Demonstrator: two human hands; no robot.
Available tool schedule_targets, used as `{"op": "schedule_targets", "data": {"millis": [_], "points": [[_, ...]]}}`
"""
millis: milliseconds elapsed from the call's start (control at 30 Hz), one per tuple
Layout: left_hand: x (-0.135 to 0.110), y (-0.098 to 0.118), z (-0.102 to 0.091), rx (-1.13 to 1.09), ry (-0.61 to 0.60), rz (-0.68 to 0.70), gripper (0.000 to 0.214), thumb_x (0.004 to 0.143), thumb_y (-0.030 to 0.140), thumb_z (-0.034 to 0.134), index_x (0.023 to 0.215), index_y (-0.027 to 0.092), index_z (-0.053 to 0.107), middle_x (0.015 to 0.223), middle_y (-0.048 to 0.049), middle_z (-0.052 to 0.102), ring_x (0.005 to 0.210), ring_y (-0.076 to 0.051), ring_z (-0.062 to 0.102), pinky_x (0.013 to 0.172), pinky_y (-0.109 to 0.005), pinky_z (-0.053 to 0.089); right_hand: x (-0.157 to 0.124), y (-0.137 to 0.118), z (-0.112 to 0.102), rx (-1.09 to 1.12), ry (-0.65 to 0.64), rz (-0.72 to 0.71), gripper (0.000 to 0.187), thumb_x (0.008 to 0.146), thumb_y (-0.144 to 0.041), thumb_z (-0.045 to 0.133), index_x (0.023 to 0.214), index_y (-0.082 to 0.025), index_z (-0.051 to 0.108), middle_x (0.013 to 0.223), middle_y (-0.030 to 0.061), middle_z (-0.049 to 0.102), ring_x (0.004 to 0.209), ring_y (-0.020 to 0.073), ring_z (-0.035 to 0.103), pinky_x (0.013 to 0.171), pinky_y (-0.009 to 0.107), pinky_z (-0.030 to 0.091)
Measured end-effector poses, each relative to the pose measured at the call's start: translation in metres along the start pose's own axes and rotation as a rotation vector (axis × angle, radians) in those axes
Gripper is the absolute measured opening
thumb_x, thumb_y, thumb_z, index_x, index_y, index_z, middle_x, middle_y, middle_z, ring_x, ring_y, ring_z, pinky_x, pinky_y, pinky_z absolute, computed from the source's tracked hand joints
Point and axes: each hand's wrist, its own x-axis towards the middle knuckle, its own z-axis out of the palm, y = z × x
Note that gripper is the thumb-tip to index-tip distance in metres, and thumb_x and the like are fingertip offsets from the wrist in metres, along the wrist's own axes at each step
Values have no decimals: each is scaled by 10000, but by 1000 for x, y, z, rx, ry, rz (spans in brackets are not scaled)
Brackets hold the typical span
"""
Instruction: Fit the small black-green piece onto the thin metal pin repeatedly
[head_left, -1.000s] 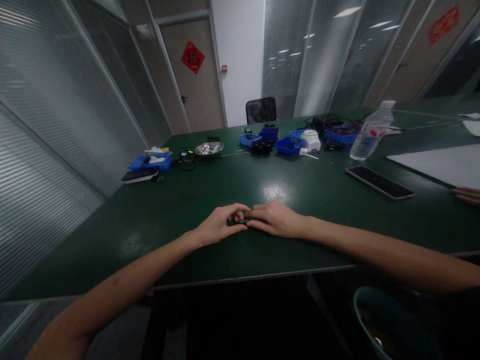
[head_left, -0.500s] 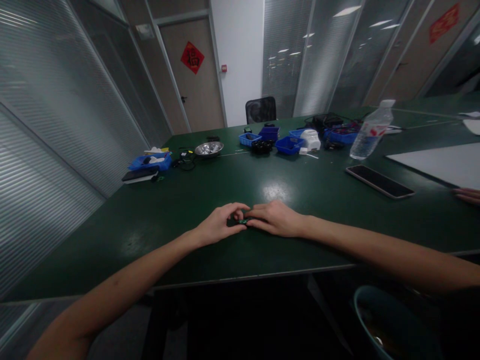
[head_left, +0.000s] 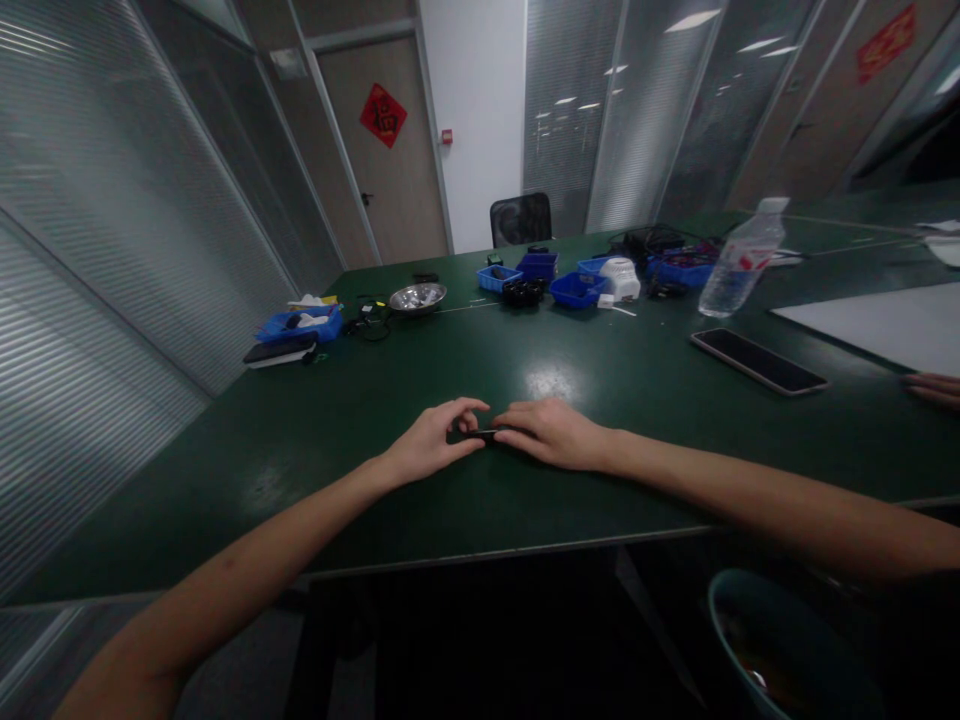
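Low over the near part of the green table, my hands meet at a small, thin piece [head_left: 487, 434], dark and seen nearly edge-on; half a second ago it looked like a small green circuit board. My left hand [head_left: 431, 440] pinches its left end between the thumb and the curled fingers, the index finger arched above. At the other end, my right hand [head_left: 555, 432] holds it with thumb and fingertips, palm down. The fingers cover much of the piece.
A phone [head_left: 757, 361] and a water bottle [head_left: 744, 260] stand to the right, near a white board [head_left: 885, 322] and another person's hand [head_left: 934, 388]. Farther back are a metal bowl [head_left: 418, 299], a blue bin [head_left: 577, 290] and a blue tray [head_left: 300, 324]. A bucket [head_left: 720, 620] sits below the table edge.
The small board has tipped from showing its green face to a thin dark edge. Both hands have shifted slightly up, the left one also a little to the left.
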Motion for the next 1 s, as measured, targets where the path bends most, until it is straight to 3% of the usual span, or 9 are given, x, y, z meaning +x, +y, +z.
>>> {"op": "schedule_targets", "data": {"millis": [567, 667, 800, 1000], "points": [[-2, -4, -5, 12, -5, -2, 552, 965, 370, 783, 1461, 222, 591, 1129, -67, 704, 1027, -229, 682, 899, -362, 527, 3, 11, 0, -49, 86, 257, 387, 1120, -446, 522, 1186, -193, 807, 1072, 97, 802, 901, 225, 716, 775, 332, 487], [-3, -7, -7, 87, 10, -16, 602, 950, 426, 793, 1477, 222, 586, 1222, -100, 692, 1131, -272, 665, 1006, -430, 526, 2, 14, -2, -78, 107, 297, 359, 1101, -446, 560, 1230, -198, 786, 1102, 97, 788, 909, 229, 709, 764, 331, 487], [-3, -9, -7, 263, 11, -40, 669, 966, 542, 741, 1526, 219, 570, 1491, -153, 603, 1394, -350, 550, 1185, -529, 433, 1, 20, -1, -123, 125, 322, 352, 1085, -408, 588, 1362, -227, 708, 1228, 92, 749, 1002, 242, 705, 811, 344, 512], [-5, -12, -5, 411, -88, -48, 752, 1041, 660, 568, 1643, 215, 497, 1717, -150, 413, 1595, -363, 358, 1314, -560, 278, 0, 22, 1, -129, 117, 329, 341, 1080, -381, 587, 1379, -251, 686, 1280, 88, 724, 1042, 257, 704, 847, 371, 534]]}}
